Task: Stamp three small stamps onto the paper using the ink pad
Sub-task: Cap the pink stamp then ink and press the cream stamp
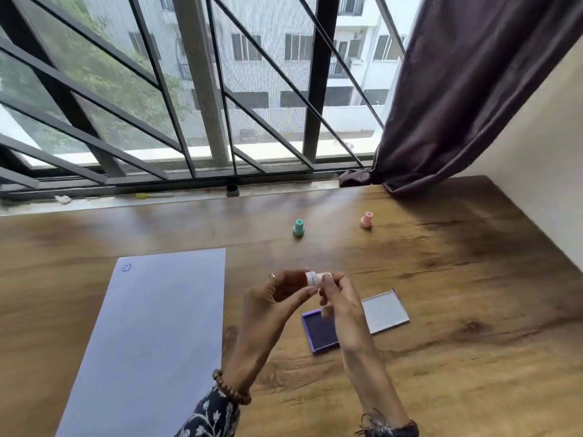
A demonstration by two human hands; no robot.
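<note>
Both my hands hold a small white stamp [314, 278] in the air above the table, lying sideways between my fingertips. My left hand [272, 298] pinches its left end and my right hand [339, 299] its right end. Below my right hand lies the open purple ink pad [318, 334], its dark pad partly hidden, with its lid [385, 313] folded out to the right. The white paper [151, 335] lies to the left, with one blue round stamp mark [126, 267] near its top left corner. A green stamp [298, 228] and a pink stamp [366, 219] stand farther back.
The wooden table [457, 357] runs up to a barred window sill [176, 197] holding small odds and ends. A dark curtain [441, 105] hangs at the back right, and a wall [542, 146] bounds the right side.
</note>
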